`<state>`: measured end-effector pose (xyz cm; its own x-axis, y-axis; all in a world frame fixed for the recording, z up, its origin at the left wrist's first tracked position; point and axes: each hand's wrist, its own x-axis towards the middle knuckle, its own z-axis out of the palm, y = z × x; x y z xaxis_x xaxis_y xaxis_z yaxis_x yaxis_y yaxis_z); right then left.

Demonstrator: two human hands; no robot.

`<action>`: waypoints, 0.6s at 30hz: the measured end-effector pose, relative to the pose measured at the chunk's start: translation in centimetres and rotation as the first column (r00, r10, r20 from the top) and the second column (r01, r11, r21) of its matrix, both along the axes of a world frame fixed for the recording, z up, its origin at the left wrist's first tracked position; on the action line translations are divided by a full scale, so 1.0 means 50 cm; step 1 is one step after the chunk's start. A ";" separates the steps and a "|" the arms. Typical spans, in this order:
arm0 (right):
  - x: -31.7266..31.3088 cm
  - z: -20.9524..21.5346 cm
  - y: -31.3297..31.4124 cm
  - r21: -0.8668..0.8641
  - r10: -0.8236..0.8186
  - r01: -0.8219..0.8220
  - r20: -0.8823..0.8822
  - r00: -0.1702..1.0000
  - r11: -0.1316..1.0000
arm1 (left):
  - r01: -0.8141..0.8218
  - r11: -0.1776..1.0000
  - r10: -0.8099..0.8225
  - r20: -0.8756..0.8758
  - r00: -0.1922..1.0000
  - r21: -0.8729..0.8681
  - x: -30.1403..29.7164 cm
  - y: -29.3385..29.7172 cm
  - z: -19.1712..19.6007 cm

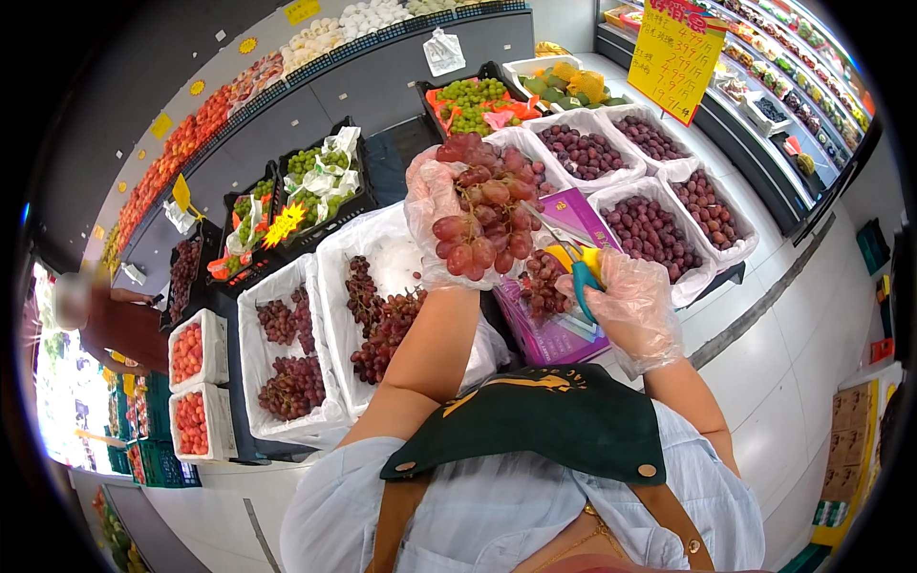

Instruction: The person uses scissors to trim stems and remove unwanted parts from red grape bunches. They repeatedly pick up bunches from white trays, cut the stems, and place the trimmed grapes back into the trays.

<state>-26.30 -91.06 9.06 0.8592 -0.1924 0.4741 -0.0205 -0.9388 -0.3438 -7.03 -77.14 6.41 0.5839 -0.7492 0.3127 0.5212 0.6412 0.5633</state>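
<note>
My left hand, in a clear plastic glove, holds up a bunch of red grapes in front of me. My right hand, also gloved, grips a pair of scissors with yellow and teal handles, their blades pointing up toward the bunch. Below the hands lies a purple box with a small cluster of grapes in it. A plastic-lined crate beside it holds dark red grape bunches.
Several lined crates of dark grapes stand to the right, and green grapes sit behind. Small trays of red fruit are at left. A yellow price sign hangs above. Another person stands at far left.
</note>
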 end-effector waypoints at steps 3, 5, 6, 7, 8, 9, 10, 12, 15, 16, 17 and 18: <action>-0.006 -0.008 -0.005 0.106 -0.019 0.016 0.027 0.999 0.994 | -0.010 1.000 0.010 0.000 1.000 -0.010 0.003 0.004 -0.003; -0.010 -0.013 -0.006 0.228 -0.024 0.016 0.032 0.999 0.973 | -0.014 1.000 0.014 0.008 1.000 -0.021 0.005 0.007 0.000; -0.012 -0.015 -0.007 0.320 -0.023 0.011 0.034 0.999 0.947 | -0.015 0.999 0.015 0.011 1.000 -0.028 0.007 0.010 -0.001; -0.014 -0.016 -0.007 0.410 -0.020 0.003 0.037 0.999 0.912 | -0.019 0.999 0.020 0.014 1.000 -0.036 0.008 0.015 0.002; -0.016 -0.015 -0.007 0.486 -0.009 -0.010 0.037 0.999 0.874 | -0.026 0.999 0.027 0.023 0.999 -0.044 0.006 0.022 0.006; -0.020 -0.011 -0.008 0.559 0.001 -0.022 0.038 0.999 0.829 | -0.033 0.998 0.034 0.028 0.999 -0.058 0.008 0.026 0.008; -0.023 -0.009 -0.008 0.627 0.009 -0.031 0.039 0.999 0.779 | -0.038 0.997 0.040 0.034 0.999 -0.066 0.009 0.030 0.009; -0.026 -0.012 -0.009 0.657 0.007 -0.035 0.046 0.999 0.753 | -0.049 0.995 0.052 0.038 0.998 -0.091 0.013 0.037 0.011; -0.030 -0.029 -0.017 0.731 -0.004 -0.035 0.051 0.999 0.682 | -0.052 0.993 0.058 0.048 0.997 -0.108 0.010 0.042 0.013; -0.030 -0.032 -0.018 0.758 -0.004 -0.037 0.053 0.999 0.651 | -0.058 0.992 0.064 0.052 0.997 -0.113 0.010 0.044 0.015; -0.031 -0.029 -0.016 0.771 -0.010 -0.028 0.045 0.999 0.636 | -0.060 0.991 0.067 0.055 0.996 -0.118 0.011 0.045 0.016; -0.032 -0.022 -0.012 0.784 -0.016 -0.020 0.038 0.999 0.621 | -0.063 0.991 0.070 0.059 0.996 -0.122 0.010 0.046 0.017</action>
